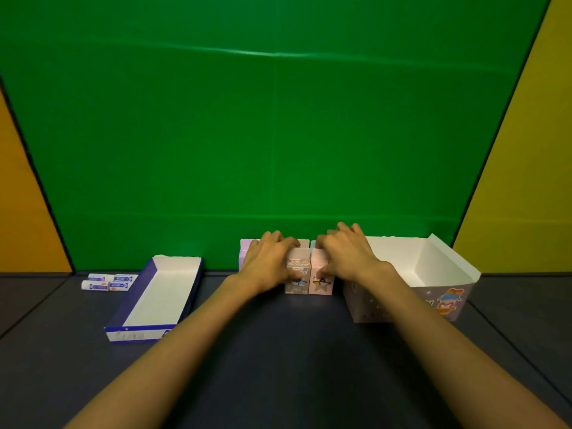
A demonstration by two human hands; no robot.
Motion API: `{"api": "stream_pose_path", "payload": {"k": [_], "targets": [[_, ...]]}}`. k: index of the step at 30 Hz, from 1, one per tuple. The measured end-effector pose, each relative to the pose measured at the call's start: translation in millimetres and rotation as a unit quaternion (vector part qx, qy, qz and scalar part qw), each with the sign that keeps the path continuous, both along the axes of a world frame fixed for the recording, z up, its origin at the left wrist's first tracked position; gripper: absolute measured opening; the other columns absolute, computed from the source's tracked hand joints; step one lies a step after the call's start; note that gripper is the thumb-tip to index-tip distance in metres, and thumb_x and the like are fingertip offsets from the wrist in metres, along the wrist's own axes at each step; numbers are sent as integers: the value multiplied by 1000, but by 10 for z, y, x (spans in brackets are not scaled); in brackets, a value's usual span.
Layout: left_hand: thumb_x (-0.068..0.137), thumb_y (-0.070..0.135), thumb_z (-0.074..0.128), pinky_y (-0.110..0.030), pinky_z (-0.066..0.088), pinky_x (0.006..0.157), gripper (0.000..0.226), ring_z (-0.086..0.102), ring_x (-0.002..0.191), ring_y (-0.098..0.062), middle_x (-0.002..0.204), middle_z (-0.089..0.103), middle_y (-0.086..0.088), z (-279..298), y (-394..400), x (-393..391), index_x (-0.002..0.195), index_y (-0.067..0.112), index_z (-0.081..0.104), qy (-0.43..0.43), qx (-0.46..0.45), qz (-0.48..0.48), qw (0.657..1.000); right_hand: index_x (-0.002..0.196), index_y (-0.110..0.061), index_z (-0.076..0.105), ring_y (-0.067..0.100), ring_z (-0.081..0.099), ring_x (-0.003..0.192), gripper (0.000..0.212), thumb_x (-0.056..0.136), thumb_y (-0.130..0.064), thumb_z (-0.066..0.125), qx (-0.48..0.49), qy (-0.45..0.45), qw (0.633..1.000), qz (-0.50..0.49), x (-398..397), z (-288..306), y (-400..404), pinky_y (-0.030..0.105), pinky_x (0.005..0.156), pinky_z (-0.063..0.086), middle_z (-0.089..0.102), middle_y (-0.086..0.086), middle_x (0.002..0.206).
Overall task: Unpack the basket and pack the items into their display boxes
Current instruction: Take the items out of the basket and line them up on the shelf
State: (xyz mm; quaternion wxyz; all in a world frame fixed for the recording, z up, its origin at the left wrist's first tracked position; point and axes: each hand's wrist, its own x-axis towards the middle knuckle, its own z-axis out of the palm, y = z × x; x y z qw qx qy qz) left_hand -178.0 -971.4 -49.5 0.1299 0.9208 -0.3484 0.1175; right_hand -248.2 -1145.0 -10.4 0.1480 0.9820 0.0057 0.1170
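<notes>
Several small pastel cartons stand upright in a cluster at the middle back of the dark table. My left hand [270, 264] lies over the left ones, its fingers curled round a grey-pink carton [297, 281]. My right hand [346, 255] grips the pink carton [320, 284] beside it. A lilac carton [244, 252] shows behind my left hand. To the right stands a large open display box [445, 292] with white inside walls and a rainbow print. A long blue-and-white display tray [139, 331] lies open at the left.
Several small white-and-blue tubes [108, 281] lie flat left of the blue tray. A green backdrop rises straight behind the table, with orange and yellow panels at the sides. Bare dark tabletop [278, 351] lies between my forearms.
</notes>
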Motion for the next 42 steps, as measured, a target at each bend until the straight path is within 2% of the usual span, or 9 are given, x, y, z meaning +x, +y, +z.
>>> {"api": "stream_pose_path", "payload": {"k": [2, 7, 13, 23, 29, 42], "targets": [[83, 60, 66, -40, 39, 94, 63, 45, 112, -20, 117, 50, 0, 44, 46, -59, 137, 31, 49, -13, -14, 11, 1000, 123, -26, 60, 24, 47, 117, 51, 84, -58, 65, 39, -23, 999, 27, -13, 6, 23, 41, 94, 33, 63, -1, 121], [94, 51, 53, -38, 37, 90, 38, 47, 113, -20, 115, 55, 2, 199, 406, -227, 128, 34, 58, -47, -33, 54, 997, 122, -27, 61, 21, 51, 113, 31, 96, -41, 52, 158, -70, 977, 121, -32, 22, 263, 40, 93, 37, 65, -3, 120], [93, 50, 57, -41, 45, 94, 41, 54, 117, -24, 127, 60, 2, 218, 1166, -394, 129, 32, 61, -48, -43, 137, 989, 121, -27, 62, 23, 57, 108, 29, 95, -36, 56, 228, -72, 948, 208, 72, -22, 891, 38, 89, 42, 65, -3, 116], [91, 53, 46, -41, 45, 93, 51, 56, 117, -26, 129, 62, -1, 271, 2692, -802, 134, 28, 58, -67, -16, 263, 962, 121, -26, 62, 23, 59, 108, 29, 95, -36, 54, 241, -45, 918, 314, 221, -67, 2345, 37, 89, 44, 64, -2, 116], [95, 53, 50, -43, 44, 93, 45, 52, 121, -25, 132, 59, 1, 270, 3892, -1075, 136, 34, 53, -73, -7, 305, 950, 121, -26, 62, 23, 59, 106, 27, 97, -36, 55, 240, -33, 901, 359, 137, -53, 3488, 38, 87, 44, 63, -1, 115], [96, 54, 48, -44, 43, 99, 48, 49, 126, -20, 137, 55, 4, 277, 6400, -1470, 139, 35, 50, -53, -5, 366, 929, 122, -28, 61, 16, 59, 106, 28, 98, -40, 55, 228, -29, 899, 372, 47, -74, 5829, 36, 85, 45, 62, -7, 115]]}}
